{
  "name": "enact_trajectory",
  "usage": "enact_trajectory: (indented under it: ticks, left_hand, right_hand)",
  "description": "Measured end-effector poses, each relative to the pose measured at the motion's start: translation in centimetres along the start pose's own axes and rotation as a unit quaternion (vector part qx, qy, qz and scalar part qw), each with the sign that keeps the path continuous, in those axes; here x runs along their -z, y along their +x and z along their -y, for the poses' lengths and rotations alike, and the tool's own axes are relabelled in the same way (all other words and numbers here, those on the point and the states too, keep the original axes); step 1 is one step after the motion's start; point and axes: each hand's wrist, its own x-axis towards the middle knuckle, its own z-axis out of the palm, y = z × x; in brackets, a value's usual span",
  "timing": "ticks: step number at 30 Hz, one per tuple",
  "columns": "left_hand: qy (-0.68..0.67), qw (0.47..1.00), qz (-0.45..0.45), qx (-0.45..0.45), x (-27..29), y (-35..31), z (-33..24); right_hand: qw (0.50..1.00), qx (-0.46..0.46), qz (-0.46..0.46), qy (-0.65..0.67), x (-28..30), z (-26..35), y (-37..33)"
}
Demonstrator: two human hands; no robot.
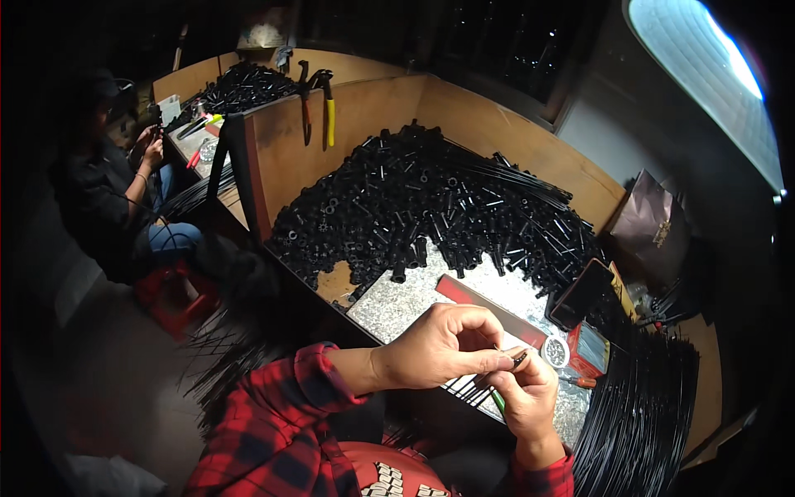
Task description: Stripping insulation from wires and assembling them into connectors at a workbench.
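Observation:
My left hand (443, 344) reaches across from the left, its thumb and fingers pinched on a small dark part (519, 359) at the fingertips. Below it, my right hand (526, 398) is curled around a thin green-handled tool (498, 401) whose tip meets that small part. Both hands hover over the front edge of a metal-topped workbench (397, 302). A huge heap of short black plastic tubes (422, 203) fills the bench behind them. A small round dish of tiny parts (555, 351) sits just right of my fingers.
A phone (580, 293) lies right of the heap, thin black rods (638, 414) bundle at the right. Wooden walls (356, 112) box the bench, with pliers (329, 108) hung on the left wall. Another person (116, 182) sits at the neighbouring bench on a red stool (174, 294).

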Motion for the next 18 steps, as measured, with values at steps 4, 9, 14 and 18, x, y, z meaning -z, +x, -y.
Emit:
enact_trajectory:
  ticks: [4, 9, 14, 18]
  left_hand:
    - [0.011, 0.999, -0.046, -0.013, -0.4, -0.3, 0.0]
    - [0.085, 0.995, -0.030, -0.047, 0.4, -0.8, 0.4]
    - [0.005, 0.990, -0.139, 0.010, 3.3, -1.9, 2.3]
    - [0.671, 0.663, -0.323, 0.079, 13.1, -4.1, 8.6]
  right_hand:
    - [0.999, 0.005, -0.042, 0.020, -1.2, 0.4, 0.1]
    - [0.995, -0.050, -0.032, 0.077, -2.0, 0.6, 0.4]
    - [0.993, -0.067, -0.051, 0.084, -1.7, 0.3, 0.3]
    - [0.993, -0.057, -0.085, 0.062, -1.2, 0.4, 0.4]
